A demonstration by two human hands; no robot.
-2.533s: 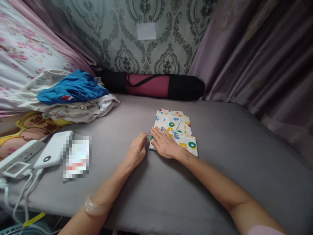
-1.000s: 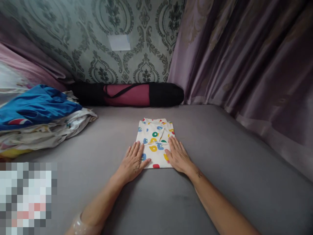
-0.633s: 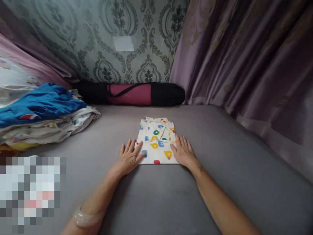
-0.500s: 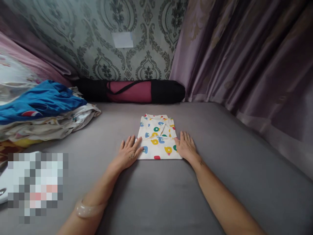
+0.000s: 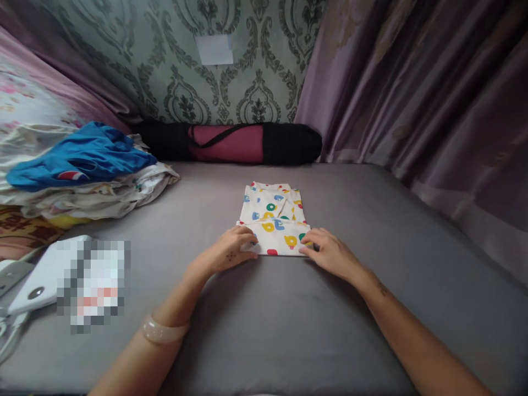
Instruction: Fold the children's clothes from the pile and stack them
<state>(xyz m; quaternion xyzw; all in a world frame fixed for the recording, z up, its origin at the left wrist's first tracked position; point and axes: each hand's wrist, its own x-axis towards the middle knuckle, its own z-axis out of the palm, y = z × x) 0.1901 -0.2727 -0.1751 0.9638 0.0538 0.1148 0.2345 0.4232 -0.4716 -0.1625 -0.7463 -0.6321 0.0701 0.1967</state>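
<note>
A folded white shirt (image 5: 272,220) printed with yellow, blue, green and red shapes lies flat on the grey bed sheet, its lower part folded up over the rest. My left hand (image 5: 231,247) is at its near left corner, fingers curled on the cloth and thumb by the front edge. At the near right corner, my right hand (image 5: 330,250) has its fingers bent over the fabric, with the thumb close to the edge. Both hands are closed around these corners. Whatever lies beneath the fingertips is hidden.
Left of the shirt is a pile of clothes with a blue garment (image 5: 86,157) on top. A white device (image 5: 45,275) and a blurred-out item lie nearer on the left. Against the wall rests a black and maroon long bag (image 5: 231,144). Purple curtains (image 5: 371,82) hang at right.
Both hands have gone from lying flat with fingers spread beside the shirt to curling around its near corners. The view has shifted slightly; the shirt keeps its folded shape.
</note>
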